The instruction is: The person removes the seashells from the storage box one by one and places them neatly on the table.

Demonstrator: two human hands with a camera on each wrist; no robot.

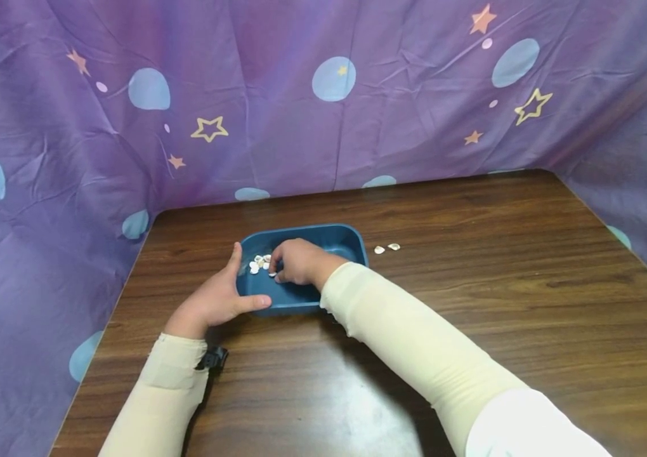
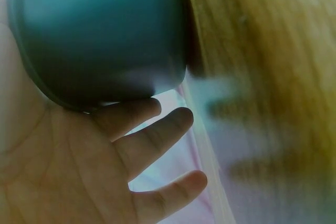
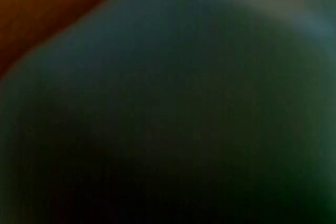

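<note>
A blue plastic bin stands on the table, with several small white seashells gathered at its left end. My left hand rests against that end, thumb over the near rim and forefinger along the left side. In the left wrist view the palm of the left hand meets the bin, its fingers spread and nearly straight. Inside the bin, my right hand points down with curled fingers, pinching a seashell close beside the others. The right wrist view is dark and blurred, mostly the bin.
Two more seashells, one nearer and one farther right, lie on the brown wooden table just right of the bin. A purple curtain with stars hangs behind the table and along its sides.
</note>
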